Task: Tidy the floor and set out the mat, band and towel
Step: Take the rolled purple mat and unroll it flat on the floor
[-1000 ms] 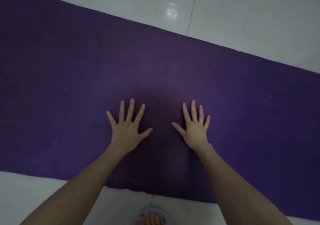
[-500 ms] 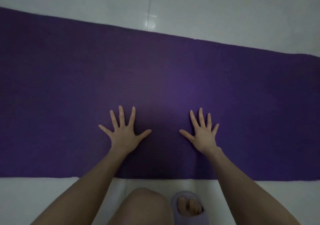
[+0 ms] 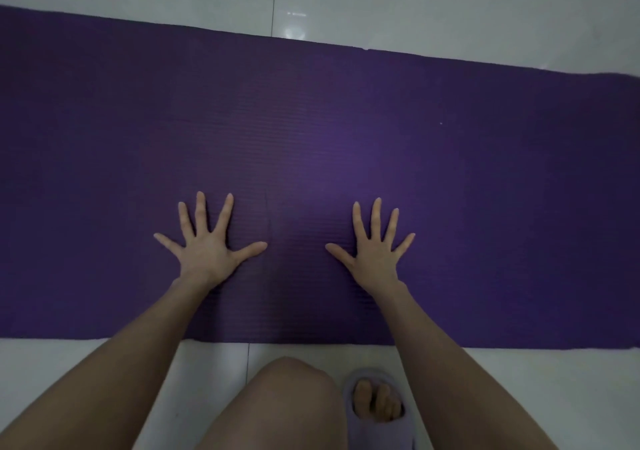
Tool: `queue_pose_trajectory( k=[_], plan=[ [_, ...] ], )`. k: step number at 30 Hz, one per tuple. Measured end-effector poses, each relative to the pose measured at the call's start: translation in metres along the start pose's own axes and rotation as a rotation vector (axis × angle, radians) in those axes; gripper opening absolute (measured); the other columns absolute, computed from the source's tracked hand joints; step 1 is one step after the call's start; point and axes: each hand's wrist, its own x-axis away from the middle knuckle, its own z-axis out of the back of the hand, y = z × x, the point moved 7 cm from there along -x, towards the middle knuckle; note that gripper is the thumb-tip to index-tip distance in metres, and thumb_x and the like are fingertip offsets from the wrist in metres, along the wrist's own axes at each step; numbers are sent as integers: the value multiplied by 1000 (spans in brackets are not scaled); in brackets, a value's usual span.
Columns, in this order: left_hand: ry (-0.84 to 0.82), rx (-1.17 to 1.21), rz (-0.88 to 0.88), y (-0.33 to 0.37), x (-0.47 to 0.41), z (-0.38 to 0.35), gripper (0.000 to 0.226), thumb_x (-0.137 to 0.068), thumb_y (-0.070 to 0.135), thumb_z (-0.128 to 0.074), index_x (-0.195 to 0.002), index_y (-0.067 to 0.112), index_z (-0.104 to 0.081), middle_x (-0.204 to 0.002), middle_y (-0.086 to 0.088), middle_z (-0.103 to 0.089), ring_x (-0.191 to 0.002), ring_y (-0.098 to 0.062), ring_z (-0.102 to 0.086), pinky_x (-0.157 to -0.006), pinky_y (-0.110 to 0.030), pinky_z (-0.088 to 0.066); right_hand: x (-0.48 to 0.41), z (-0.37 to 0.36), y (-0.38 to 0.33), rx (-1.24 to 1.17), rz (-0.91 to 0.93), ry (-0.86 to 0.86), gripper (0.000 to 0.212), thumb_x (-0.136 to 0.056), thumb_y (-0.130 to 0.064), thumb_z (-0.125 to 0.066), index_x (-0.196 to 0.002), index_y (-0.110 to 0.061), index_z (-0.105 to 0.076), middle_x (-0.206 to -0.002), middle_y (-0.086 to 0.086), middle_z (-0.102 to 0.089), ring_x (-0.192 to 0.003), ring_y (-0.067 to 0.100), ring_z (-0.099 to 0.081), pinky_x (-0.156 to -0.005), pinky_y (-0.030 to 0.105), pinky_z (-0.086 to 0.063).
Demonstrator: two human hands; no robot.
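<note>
A dark purple ribbed mat (image 3: 346,130) lies unrolled flat across the white tiled floor, running from the left edge to the right edge of the view. My left hand (image 3: 207,245) presses flat on the mat near its front edge, fingers spread wide. My right hand (image 3: 375,248) presses flat on the mat a short way to the right, fingers also spread. A faint crease runs in the mat between the two hands. No band or towel is in view.
White floor tiles (image 3: 450,6) show beyond the mat's far edge and in front of its near edge. My bare knee (image 3: 287,404) and a foot in a lilac slipper (image 3: 377,408) sit on the tiles just before the mat.
Both hands have slid apart on the mat, the left to the left and the right to the right. The view has shifted so my knee and slipper show more.
</note>
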Motion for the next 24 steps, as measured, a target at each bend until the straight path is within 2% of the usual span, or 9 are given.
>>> queue_pose_trajectory(
  k=[6, 11, 14, 24],
  plan=[
    [11, 18, 3, 11, 6, 2, 102, -66, 85, -38, -147, 45, 8, -157, -2, 25, -142, -32, 25, -103, -73, 8, 3, 2, 4, -43, 54, 6, 95, -79, -79, -33, -149, -36, 15, -156, 0, 29, -141, 31, 30, -105, 66, 17],
    [60, -13, -133, 76, 38, -32, 95, -72, 82, -37, -147, 44, 6, -157, -1, 23, -142, -33, 24, -101, -74, 7, 28, 8, 58, -67, -61, 18, 99, -74, -81, -37, -149, -38, 13, -155, -1, 30, -141, 32, 30, -107, 66, 14],
    [57, -27, -146, 100, 44, -45, 95, -72, 85, -31, -146, 44, 11, -156, -2, 26, -141, -33, 26, -100, -74, 10, 38, 7, 75, -65, -84, -1, 100, -73, -81, -37, -148, -40, 13, -155, -1, 31, -140, 32, 30, -106, 66, 14],
    [54, 59, -128, 99, 30, -41, 95, -70, 83, -37, -147, 47, 6, -156, -1, 27, -140, -31, 30, -99, -71, 17, 27, 2, 67, -64, -93, -9, 100, -72, -83, -33, -147, -39, 19, -154, 0, 34, -138, 34, 34, -104, 67, 16]
  ],
)
